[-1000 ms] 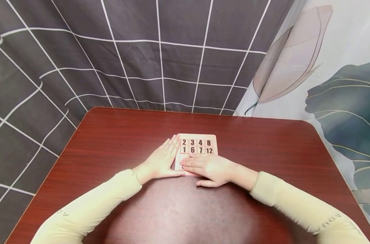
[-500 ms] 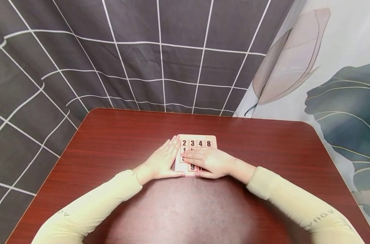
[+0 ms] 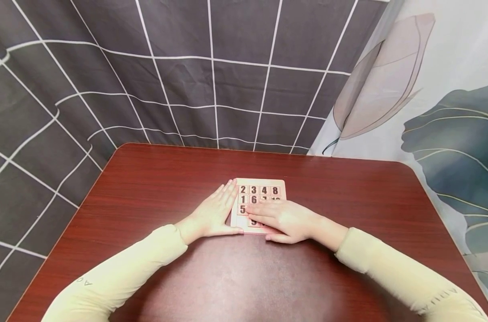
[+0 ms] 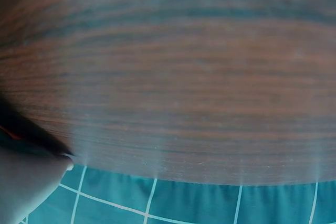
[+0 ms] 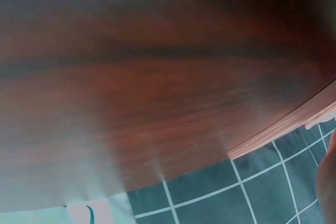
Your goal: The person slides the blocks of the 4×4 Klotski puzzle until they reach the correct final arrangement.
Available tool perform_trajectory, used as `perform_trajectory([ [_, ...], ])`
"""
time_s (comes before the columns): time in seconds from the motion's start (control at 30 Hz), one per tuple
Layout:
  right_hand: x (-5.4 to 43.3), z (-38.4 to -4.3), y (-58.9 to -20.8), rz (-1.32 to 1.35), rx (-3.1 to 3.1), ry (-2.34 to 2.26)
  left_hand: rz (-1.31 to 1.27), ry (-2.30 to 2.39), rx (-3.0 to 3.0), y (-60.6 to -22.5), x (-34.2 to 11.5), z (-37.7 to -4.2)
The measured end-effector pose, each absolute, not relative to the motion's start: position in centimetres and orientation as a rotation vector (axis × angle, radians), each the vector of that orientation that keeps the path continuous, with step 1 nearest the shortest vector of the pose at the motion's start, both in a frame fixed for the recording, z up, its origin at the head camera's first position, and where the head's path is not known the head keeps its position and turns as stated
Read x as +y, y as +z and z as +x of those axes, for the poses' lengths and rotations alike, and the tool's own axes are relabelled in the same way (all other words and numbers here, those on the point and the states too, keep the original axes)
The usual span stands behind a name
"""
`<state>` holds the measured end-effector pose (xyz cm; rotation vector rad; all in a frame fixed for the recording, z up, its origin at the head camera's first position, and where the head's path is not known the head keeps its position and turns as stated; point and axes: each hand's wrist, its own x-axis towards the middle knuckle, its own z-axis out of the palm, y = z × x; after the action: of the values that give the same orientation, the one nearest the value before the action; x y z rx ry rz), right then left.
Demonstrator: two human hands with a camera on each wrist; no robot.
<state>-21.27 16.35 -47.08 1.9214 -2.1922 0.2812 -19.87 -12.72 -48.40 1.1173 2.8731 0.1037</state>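
A pale number sliding puzzle [image 3: 261,182] lies flat on the table, its top row reading 2, 3, 4, 8. Along its left edge lies my left hand [image 3: 214,211], fingers straight and thumb stretched along the near left corner. My right hand [image 3: 286,219] reaches in from the right, its extended fingertips on the tiles just right of the 5. It hides most of the two lower rows; part of the 9 shows beneath the fingers. The bottom left slot is bare. In the right wrist view the puzzle's side [image 5: 283,128] shows at the right.
The dark red wooden table [image 3: 167,179] extends around the puzzle. A dark curtain with white grid lines [image 3: 179,80] hangs behind and left of it, and a white leaf-patterned curtain [image 3: 388,112] hangs on the right.
My right hand slid up over the tiles, then back down and slightly right, uncovering the 1, 6 and 5. The left hand and the puzzle stay in place.
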Motion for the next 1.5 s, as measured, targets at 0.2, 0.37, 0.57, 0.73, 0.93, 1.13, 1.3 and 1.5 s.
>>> perform_trajectory([
  [0.2,17.5,-20.6,-47.3,1.925,-2.172,0.261,1.117,0.128,2.879,-48.4,-12.7,-19.8],
  [0.37,17.8,-20.4,-47.5,1.935,-2.164,0.263,1.109,0.121,2.879,-48.4,-12.7,-19.9],
  [0.57,17.2,-20.4,-47.7,1.959,-2.144,0.267,1.111,0.114,2.879,-48.3,-12.7,-19.9],
  [0.73,16.2,-20.4,-47.9,1.952,-2.159,0.249,1.114,0.106,2.878,-48.3,-12.7,-20.0],
  [0.93,15.1,-20.2,-47.8,1.938,-2.214,0.202,1.113,0.133,2.875,-48.2,-12.6,-19.8],
  [1.13,15.8,-19.8,-47.0,1.922,-2.245,0.214,1.113,0.132,2.875,-48.3,-12.5,-19.8],
  [1.3,18.0,-19.5,-46.9,1.881,-2.257,0.255,1.118,0.141,2.874,-48.4,-12.5,-19.7],
  [1.5,20.1,-19.1,-47.4,1.853,-2.285,0.248,1.111,0.139,2.884,-48.4,-12.6,-19.7],
])
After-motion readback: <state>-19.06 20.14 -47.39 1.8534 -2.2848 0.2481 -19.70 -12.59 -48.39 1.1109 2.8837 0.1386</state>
